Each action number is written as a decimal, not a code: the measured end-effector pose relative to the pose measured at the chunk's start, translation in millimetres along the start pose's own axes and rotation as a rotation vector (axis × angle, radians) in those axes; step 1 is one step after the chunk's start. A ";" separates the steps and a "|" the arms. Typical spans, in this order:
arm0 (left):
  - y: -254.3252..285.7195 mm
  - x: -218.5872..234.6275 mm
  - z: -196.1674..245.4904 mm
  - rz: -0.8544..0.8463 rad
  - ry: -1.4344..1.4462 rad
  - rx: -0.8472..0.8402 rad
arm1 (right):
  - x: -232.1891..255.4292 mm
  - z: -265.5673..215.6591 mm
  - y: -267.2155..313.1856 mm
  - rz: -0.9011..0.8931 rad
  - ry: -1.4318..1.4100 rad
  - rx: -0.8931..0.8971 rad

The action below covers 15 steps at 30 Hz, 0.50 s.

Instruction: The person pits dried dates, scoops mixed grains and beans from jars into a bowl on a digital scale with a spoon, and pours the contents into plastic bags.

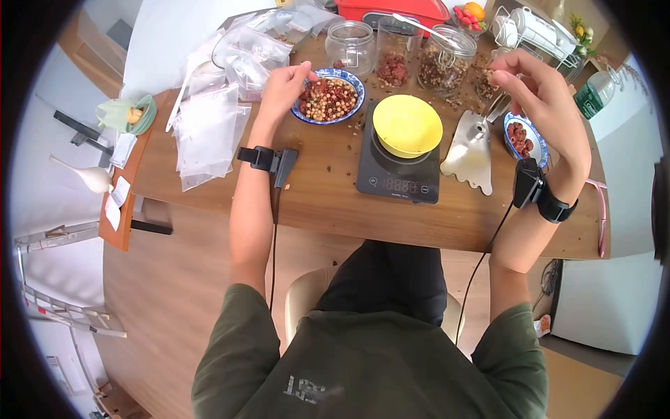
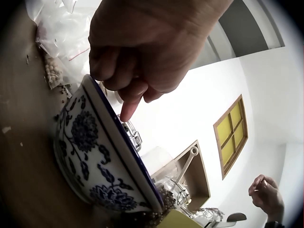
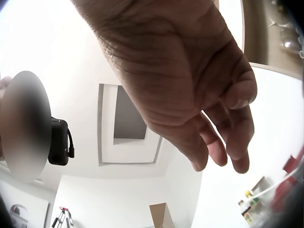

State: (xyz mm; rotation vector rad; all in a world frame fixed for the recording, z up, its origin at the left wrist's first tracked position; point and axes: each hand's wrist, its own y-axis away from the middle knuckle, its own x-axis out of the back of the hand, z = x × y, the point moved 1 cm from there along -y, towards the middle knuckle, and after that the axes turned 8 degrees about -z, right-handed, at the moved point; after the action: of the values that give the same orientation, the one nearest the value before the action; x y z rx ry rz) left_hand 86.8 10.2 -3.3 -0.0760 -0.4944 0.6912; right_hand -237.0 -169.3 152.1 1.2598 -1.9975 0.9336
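In the head view my left hand (image 1: 285,91) is at the left rim of a blue-and-white bowl (image 1: 328,99) full of round pale beans and red pieces. From the left wrist, its fingers (image 2: 131,90) curl loosely over the flower-patterned bowl (image 2: 90,156), one pointing down; no held thing shows. My right hand (image 1: 548,98) is raised above a second patterned bowl (image 1: 522,142) holding dark red dried fruit, thumb and forefinger close together. From the right wrist, the fingers (image 3: 240,137) hang loosely bent, with nothing visible in the palm (image 3: 171,76).
A yellow bowl (image 1: 407,126) sits on a black kitchen scale (image 1: 398,183). Right of it lies a metal scraper-like plate (image 1: 469,155). Glass jars (image 1: 447,61) with dried goods line the back, beside a red container (image 1: 398,10). Clear plastic bags (image 1: 208,136) cover the table's left side.
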 end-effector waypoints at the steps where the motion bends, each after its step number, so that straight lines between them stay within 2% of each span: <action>1: 1.4 -2.3 0.9 -0.026 0.006 0.007 | 0.7 0.0 3.2 -0.007 0.012 -0.005; 5: 10.2 -5.0 16.3 -0.114 0.108 0.022 | 11.1 2.0 19.4 0.026 -0.035 -0.087; 7: 10.2 -5.6 17.1 -0.042 0.189 -0.045 | 22.0 5.5 33.0 0.090 -0.011 -0.108; 9: 5.8 -4.4 6.8 0.033 0.275 -0.071 | 36.6 2.7 47.5 0.072 0.046 -0.210; 13: 4.1 1.2 5.3 0.161 0.384 -0.038 | 60.2 44.1 76.7 0.130 0.157 -0.303; 15: 3.8 0.7 7.3 0.194 0.465 -0.018 | 68.2 70.8 90.8 0.130 0.201 -0.488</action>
State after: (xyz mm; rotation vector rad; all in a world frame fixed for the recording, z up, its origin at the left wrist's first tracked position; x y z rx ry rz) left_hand 81.7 12.9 2.6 -0.2976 -0.0458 0.8293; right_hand -354.2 -233.3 141.9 0.7453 -1.9993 0.5518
